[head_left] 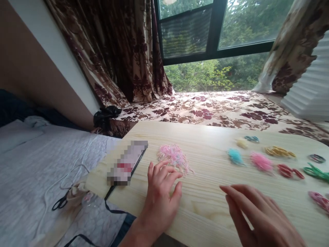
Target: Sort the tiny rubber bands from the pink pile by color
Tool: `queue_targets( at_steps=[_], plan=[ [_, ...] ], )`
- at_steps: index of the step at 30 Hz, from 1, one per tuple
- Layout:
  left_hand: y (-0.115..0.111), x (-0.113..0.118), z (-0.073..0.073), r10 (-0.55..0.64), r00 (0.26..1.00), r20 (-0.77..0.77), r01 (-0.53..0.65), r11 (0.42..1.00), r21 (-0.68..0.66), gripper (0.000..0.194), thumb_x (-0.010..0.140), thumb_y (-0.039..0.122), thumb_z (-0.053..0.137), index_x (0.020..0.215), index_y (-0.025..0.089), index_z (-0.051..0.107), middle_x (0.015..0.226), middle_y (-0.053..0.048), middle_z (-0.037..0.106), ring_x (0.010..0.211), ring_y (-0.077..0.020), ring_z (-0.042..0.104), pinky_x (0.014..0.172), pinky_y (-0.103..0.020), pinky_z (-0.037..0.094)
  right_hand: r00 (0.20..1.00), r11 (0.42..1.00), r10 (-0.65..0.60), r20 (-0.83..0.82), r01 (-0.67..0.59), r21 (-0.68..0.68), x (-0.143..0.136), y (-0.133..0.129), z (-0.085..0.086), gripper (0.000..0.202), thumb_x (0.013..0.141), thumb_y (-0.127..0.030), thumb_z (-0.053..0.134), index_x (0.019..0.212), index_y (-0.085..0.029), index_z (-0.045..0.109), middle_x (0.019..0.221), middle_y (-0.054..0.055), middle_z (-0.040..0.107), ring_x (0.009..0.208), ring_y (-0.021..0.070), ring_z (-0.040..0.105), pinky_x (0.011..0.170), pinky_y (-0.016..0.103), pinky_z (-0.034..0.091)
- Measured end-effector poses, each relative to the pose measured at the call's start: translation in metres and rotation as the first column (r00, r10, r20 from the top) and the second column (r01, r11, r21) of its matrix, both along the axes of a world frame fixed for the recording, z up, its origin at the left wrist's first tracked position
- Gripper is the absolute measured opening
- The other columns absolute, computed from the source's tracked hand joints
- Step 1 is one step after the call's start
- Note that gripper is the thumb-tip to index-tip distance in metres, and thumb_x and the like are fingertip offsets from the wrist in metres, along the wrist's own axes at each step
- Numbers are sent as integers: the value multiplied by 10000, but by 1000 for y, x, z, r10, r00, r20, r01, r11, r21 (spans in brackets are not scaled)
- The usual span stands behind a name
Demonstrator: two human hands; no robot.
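A loose pile of small pastel elastic bands point(171, 153), mostly pink with some blue and white, lies on the pale wooden table point(203, 137). My left hand point(163, 188) is at the near edge of this pile, its fingers curved and apart, with nothing visible in them. My right hand point(259, 214) hovers over the table's right side, thumb and forefinger brought together at the tips; anything between them is too small to see. Beyond it are a turquoise bunch of bands point(235, 156), a bright pink bunch point(261, 162) and a cream bunch point(242, 143).
Mustard hair ties point(280, 151), red ones point(290, 171), green ones point(317, 172) and blue ones point(252, 139) lie at the right. A blurred-out phone-like object point(130, 163) with a black strap is on the left. Scissors point(60, 203) rest on the bed point(59, 154).
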State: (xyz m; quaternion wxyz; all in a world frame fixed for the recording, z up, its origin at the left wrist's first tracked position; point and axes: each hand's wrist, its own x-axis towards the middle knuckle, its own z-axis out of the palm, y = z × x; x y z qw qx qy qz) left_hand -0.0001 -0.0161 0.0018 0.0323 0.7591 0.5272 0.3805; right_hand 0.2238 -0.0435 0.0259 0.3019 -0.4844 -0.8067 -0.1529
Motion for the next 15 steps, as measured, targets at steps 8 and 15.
queue_targets(
  at_steps=[8,15],
  plan=[
    [-1,3,4,-8,998,61,12,998,-64,292,840,50,535,1028,247,638,1035,-30,654,1247,-265,498,1153,-662,216,1000,990,-3,22,6,-138,-39,47,-9,290,937,-256,395,848,-232,670,782,34,670,656,180,633,603,313,447],
    [0,2,-1,-11,994,105,18,998,-66,270,826,41,536,980,243,626,1011,-26,657,1238,-266,511,1158,-656,200,996,936,-85,-23,72,-344,-46,61,-16,307,912,-319,406,682,-247,597,687,28,628,655,208,627,558,320,402]
  ],
)
